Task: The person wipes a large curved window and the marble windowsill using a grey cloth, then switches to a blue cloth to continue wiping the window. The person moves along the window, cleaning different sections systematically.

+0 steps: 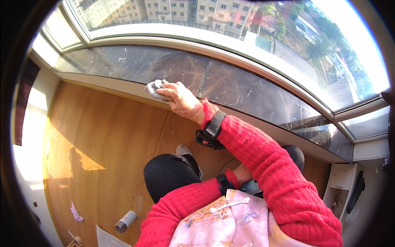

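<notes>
My right hand (pixel 182 98) grips a grey cloth (pixel 155 90), its fingers bunched over the top. The cloth rests at the front edge of a dark, white-veined marble windowsill (pixel 172 66). A red ribbed sleeve with a black strap covers that forearm. Below it, my left hand (pixel 243 173) shows only in part; the right sleeve hides its fingers. A bluish fabric (pixel 251 186) lies close to the left wrist, and I cannot tell whether the hand holds it.
Window frames (pixel 216 51) run along the sill's back. On the wooden floor (pixel 108 132) are a grey cylindrical bottle (pixel 126 221), a pinkish cloth (pixel 76 213) and a paper sheet (pixel 108 237). A white cabinet (pixel 342 177) stands at right. My knee (pixel 168 173) is below the sill.
</notes>
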Tool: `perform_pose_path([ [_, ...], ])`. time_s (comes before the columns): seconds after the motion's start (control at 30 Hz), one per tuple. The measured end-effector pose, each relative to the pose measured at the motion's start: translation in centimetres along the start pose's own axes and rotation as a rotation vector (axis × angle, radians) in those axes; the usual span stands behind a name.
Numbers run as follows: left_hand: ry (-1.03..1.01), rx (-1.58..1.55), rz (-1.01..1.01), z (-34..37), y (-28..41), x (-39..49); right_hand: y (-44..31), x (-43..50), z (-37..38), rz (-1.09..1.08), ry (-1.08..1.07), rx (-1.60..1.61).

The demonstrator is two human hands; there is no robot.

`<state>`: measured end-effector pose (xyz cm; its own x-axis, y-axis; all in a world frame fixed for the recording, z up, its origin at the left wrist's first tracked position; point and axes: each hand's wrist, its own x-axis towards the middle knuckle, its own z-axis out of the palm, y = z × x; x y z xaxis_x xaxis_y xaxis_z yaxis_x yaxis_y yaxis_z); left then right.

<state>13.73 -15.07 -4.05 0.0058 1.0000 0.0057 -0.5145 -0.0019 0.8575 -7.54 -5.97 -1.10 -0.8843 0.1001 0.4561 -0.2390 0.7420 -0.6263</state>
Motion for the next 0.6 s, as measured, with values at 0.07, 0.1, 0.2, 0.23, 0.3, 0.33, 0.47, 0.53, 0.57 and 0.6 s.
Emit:
perform_pose_path([
  [0.07, 0.009, 0.054, 0.126, 0.2, 0.1, 0.3, 0.3, -1.5, -2.1, -0.023, 0.168, -0.079],
  [0.1, -0.032, -0.007, -0.040, 0.3, 0.1, 0.3, 0.9, -2.1, -3.7, 0.010, 0.225, -0.138],
  [0.2, -0.142, -0.177, -0.236, 0.9, 0.3, 0.7, 2.1, -4.6, -7.9, 0.297, 0.303, -0.439],
  [0.23, -0.149, -0.198, -0.243, 1.1, 0.3, 0.7, 2.4, -5.0, -8.5, 0.437, 0.214, -0.468],
  [0.3, -0.185, -0.212, -0.239, 1.3, 0.6, 0.7, 2.5, -5.5, -8.0, 0.391, 0.148, -0.549],
  [0.33, -0.199, -0.219, -0.246, 1.2, 0.8, 0.8, 2.5, -5.4, -7.3, 0.298, 0.157, -0.541],
  [0.47, -0.047, 0.033, -0.037, 0.6, 1.6, 0.4, 1.7, -3.3, -3.7, 0.175, 0.084, -0.592],
  [0.53, -0.063, 0.030, 0.008, 0.3, 1.2, 0.5, 0.7, -2.6, -2.4, 0.082, 0.073, -0.524],
  [0.57, -0.103, 0.240, -0.032, 0.1, 0.8, 0.2, 0.0, -2.3, -1.8, 0.042, 0.059, -0.459],
  [0.6, -0.158, 0.451, -0.098, -0.8, 0.3, -0.4, -0.6, -2.1, -1.3, 0.021, 0.019, -0.348],
])
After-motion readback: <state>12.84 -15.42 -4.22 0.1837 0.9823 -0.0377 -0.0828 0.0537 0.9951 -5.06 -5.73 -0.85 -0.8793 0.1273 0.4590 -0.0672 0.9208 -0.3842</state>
